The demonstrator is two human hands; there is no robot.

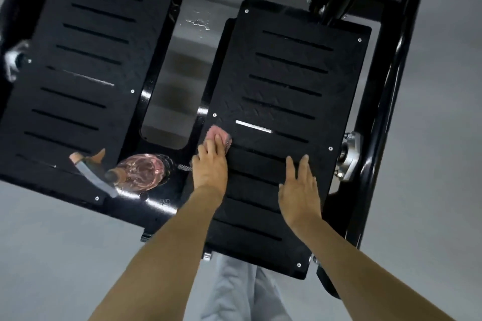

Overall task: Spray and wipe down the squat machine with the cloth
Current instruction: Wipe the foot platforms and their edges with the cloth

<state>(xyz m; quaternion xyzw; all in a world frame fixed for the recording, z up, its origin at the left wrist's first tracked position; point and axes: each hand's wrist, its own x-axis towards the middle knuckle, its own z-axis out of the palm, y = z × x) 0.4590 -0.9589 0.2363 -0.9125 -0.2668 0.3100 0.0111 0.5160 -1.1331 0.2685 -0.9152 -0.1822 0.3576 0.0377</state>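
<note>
Pink cloth (pixel 219 135) near left edge of squat machine's (pixel 388 101) right footplate (pixel 287 86); left hand (pixel 210 167) presses it under extended fingers, likely wiping. Right hand (pixel 300 187) flat, empty, probably bracing on the plate. Spray bottle (pixel 140 172) lies between plates, within reach.

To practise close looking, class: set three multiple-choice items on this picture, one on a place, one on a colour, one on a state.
1. Where is the cloth?
A. on the left plate
B. on the right plate
C. on the floor

2. What colour is the cloth?
A. blue
B. white
C. pink

3. How is the right hand?
A. flat on the plate
B. gripping the bottle
C. in a fist

Key: 1 B, it lies at that plate's left edge under the left hand; 2 C, pink shows past the fingertips; 3 A, its fingers lie straight on the black surface.
</note>
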